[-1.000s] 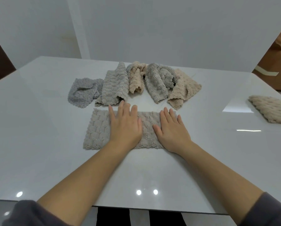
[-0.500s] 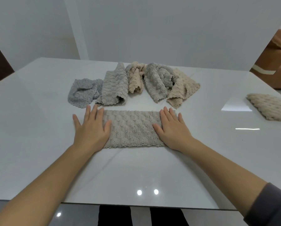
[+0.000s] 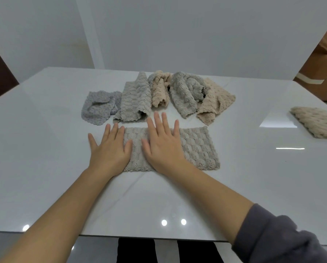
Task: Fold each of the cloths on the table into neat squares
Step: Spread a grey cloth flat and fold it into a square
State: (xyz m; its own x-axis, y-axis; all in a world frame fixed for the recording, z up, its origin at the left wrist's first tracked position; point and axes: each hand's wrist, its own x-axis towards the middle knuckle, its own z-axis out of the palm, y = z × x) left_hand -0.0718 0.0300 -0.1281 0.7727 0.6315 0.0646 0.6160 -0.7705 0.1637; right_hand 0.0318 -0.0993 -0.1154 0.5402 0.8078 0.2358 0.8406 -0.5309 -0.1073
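A grey-beige textured cloth (image 3: 198, 147), folded into a long strip, lies flat on the white table (image 3: 45, 158) in front of me. My left hand (image 3: 109, 149) rests flat on the strip's left end, fingers spread. My right hand (image 3: 162, 143) lies flat on the strip's middle, fingers apart; the right end of the strip is bare. Behind the strip lies a row of crumpled cloths: a light grey one (image 3: 98, 107), a grey-beige one (image 3: 136, 99), a beige one (image 3: 159, 90), a fluffy grey one (image 3: 185, 92) and a tan one (image 3: 213, 101).
A folded cream cloth (image 3: 316, 122) lies at the table's right side, cut by the frame edge. A brown sofa (image 3: 322, 69) stands beyond the table at the right. A white wall rises behind the table. The table's front edge runs close to my body.
My right hand slid left from the strip's right end to its middle. My left hand went from the strip's middle to its left end and stays there.
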